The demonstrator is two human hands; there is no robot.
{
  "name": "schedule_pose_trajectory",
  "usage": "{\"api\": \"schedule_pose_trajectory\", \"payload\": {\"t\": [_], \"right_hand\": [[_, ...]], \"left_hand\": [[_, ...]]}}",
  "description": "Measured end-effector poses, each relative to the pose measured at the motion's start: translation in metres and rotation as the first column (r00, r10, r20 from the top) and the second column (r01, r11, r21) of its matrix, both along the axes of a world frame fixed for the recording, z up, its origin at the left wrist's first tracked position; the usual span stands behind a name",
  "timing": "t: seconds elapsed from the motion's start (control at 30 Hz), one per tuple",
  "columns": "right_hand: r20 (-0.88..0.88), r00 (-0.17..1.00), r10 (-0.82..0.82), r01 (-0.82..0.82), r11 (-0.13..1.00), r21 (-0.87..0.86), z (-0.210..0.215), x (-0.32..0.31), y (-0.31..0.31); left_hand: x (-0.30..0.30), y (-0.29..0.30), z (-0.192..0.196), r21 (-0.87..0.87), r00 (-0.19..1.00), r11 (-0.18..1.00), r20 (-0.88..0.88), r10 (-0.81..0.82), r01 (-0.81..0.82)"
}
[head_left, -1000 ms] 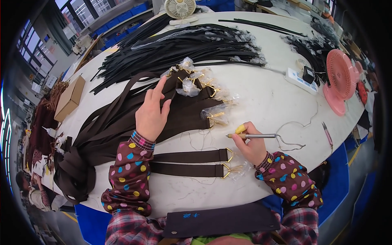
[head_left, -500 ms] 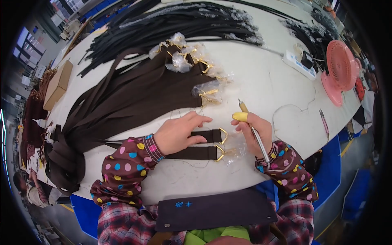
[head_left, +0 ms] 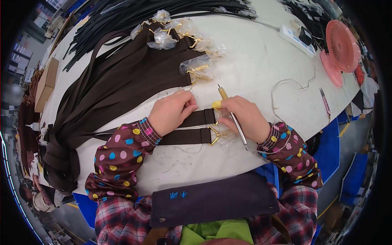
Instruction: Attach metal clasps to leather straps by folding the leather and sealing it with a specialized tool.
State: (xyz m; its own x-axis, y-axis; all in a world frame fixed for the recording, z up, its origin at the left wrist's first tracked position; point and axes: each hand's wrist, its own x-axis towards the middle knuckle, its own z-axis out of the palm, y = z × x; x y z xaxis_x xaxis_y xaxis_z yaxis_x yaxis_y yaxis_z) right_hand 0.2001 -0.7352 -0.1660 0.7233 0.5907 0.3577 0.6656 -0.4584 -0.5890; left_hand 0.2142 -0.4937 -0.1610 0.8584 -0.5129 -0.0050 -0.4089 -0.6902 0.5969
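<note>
- The left hand (head_left: 171, 112) lies flat, fingers spread and gripping nothing, pressing down the upper of two dark brown flat straps with gold metal buckles (head_left: 192, 127) at the near middle of the white desk (head_left: 261, 61).
- The right hand (head_left: 245, 118) has its fingers closed round a slim metal tool with a yellow grip (head_left: 229, 109), its tip pointing away, just beside the buckle ends.
- Judging by the layout, only these two straps are in hand; a large fan of brown straps with plastic-wrapped buckles (head_left: 134, 73) waits behind, so most work seems left.
- A heap of black straps (head_left: 134, 12) lies farther back.
- Open desk lies right of the hands, up to a pink fan (head_left: 341, 51) and a white power strip (head_left: 296, 38); the near edge is close under the wrists.
</note>
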Motion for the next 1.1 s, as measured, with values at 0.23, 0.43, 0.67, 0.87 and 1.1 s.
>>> {"api": "schedule_pose_trajectory", "payload": {"t": [0.23,0.43,0.67,0.87,1.1], "right_hand": [[0.044,0.999,-0.027,0.023,0.995,0.094,0.002,0.010,0.004],[0.147,0.988,-0.051,0.035,0.993,0.111,0.015,0.005,0.004],[0.018,0.973,0.229,-0.228,0.973,-0.022,0.022,-0.030,-0.015],[-0.038,0.993,-0.115,0.121,0.966,0.230,0.035,-0.004,-0.009],[0.133,0.983,-0.130,0.121,0.990,0.074,0.026,0.028,0.011]], "left_hand": [[-0.001,0.014,0.024,0.245,0.759,0.907,0.641,0.113,-0.342],[-0.024,0.011,0.024,0.086,0.974,0.995,0.217,-0.061,0.044],[-0.057,0.018,0.040,0.086,0.940,0.957,-0.229,-0.251,0.277],[0.015,0.029,0.041,0.187,0.911,0.981,0.412,-0.032,-0.051],[0.027,0.023,0.009,0.223,0.826,0.965,0.564,-0.011,-0.139]]}}
